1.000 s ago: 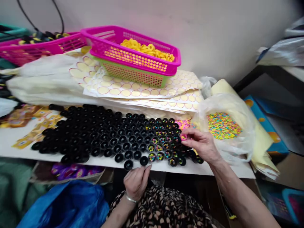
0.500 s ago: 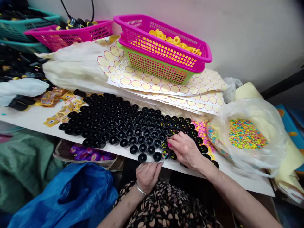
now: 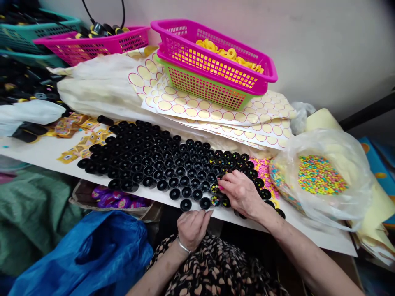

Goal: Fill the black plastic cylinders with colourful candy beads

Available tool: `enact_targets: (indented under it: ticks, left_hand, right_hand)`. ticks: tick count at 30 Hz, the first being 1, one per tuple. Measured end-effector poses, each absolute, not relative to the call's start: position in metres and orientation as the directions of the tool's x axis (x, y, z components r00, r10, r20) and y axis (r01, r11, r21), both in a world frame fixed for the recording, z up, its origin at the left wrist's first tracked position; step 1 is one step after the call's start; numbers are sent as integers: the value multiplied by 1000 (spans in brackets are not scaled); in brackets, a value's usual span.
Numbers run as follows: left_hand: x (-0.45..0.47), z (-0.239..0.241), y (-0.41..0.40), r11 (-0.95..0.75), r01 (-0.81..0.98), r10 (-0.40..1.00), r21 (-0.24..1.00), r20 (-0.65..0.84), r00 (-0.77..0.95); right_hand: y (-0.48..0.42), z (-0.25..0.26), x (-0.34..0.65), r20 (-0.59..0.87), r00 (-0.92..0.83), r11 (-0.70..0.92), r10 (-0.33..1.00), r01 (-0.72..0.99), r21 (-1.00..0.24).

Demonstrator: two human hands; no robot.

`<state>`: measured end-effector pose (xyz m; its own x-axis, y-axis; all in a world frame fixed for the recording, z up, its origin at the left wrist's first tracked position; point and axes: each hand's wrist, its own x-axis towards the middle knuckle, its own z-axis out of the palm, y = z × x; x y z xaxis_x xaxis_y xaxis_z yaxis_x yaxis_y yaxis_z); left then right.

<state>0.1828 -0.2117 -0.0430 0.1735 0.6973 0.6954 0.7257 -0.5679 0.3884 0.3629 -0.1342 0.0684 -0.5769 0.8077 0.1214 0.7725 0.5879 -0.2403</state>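
Many small round black cups [image 3: 169,172] stand close together on a white table, openings up. Several at the right end, such as one cup [image 3: 215,200] near the edge, hold coloured candy beads. My right hand [image 3: 239,191] is over these cups, fingers pinched on a small pink piece [image 3: 220,183] whose shape is mostly hidden. At the table's front edge rests my left hand [image 3: 191,228], fingers curled in and thumb against them, just below the nearest black cups. Whether anything is inside that hand is hidden.
Right of the cups are pink pieces [image 3: 262,172] and a clear plastic bag [image 3: 354,176] of coloured beads. Behind lie sticker sheets [image 3: 197,111] under a pink basket [image 3: 212,57] of yellow rings. Yellow packets [image 3: 83,144] lie left; a blue bag [image 3: 92,250] hangs below.
Almost nothing has changed. The view has shifted very slightly, and both hands keep about the same place and grip.
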Motion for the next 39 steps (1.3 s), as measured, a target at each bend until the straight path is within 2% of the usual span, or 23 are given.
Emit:
enact_targets:
  ticks: [3,8,10,13,15,18,21,24,26,28,30,32,36,39]
  left_hand:
    - [183,-43,-212,-570,728,694,381,698,177]
    - [182,-41,-211,-570,726,690,384,704,170]
    - [182,-40,-210,-575,724,685,381,709,171]
    - [183,-38,-210,-578,718,680,387,716,161]
    - [182,-39,-210,-584,712,676,390,720,160]
    - [181,-41,-209,-597,708,661,377,732,168]
    - [180,-43,-207,-607,711,641,354,747,176]
    - [180,-42,-204,-611,719,631,331,752,190]
    - [180,-41,-202,-614,725,619,312,761,197]
    - [181,-39,-199,-627,723,591,290,782,199]
    - [183,-37,-196,-638,724,562,263,802,204]
    - [184,-34,-194,-644,727,546,239,810,216]
    - [184,-30,-193,-641,739,536,207,810,238]
    - [183,-28,-194,-626,757,543,187,802,251]
  right_hand:
    - [-133,69,365,115,-573,575,811,748,-330]
    - [-133,69,367,147,-499,457,854,585,-670]
    - [-134,71,367,148,-462,397,874,504,-767]
    - [-136,77,373,158,-396,331,905,417,-846]
    - [-139,79,389,189,-281,292,941,392,-872]
    - [-140,75,436,292,68,232,954,451,-862]
    - [-137,64,505,382,347,77,857,646,-760]
    - [-134,60,565,261,346,-197,902,864,-464]
    - [-132,63,586,119,324,-284,939,921,-265]
    - [-128,66,591,0,315,-310,949,934,-178]
    - [-122,66,586,-74,301,-310,951,935,-175]
    - [-114,63,578,-89,266,-279,960,932,-232]
    - [-103,52,577,-30,203,-197,979,885,-421]
    - [-106,48,586,55,251,-178,967,810,-559]
